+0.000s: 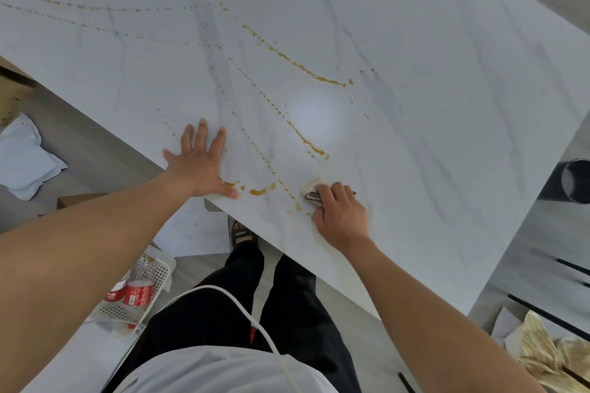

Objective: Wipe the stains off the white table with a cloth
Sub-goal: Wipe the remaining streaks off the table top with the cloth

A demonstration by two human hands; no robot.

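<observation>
White marbled counter (415, 80) fills the view, streaked with amber stains (306, 68). Left hand (199, 163) lies flat, fingers spread, near the edge, probably bracing. Right hand (340, 212) curls over the bunched cloth (314, 188), pressing it down beside the nearest drips, ready to scrub.

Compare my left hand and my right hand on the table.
The left hand lies flat, fingers spread; the right hand has its fingers curled. The left hand holds nothing; the right hand grips the cloth. Both rest on the white table near the yellow stains.
</observation>
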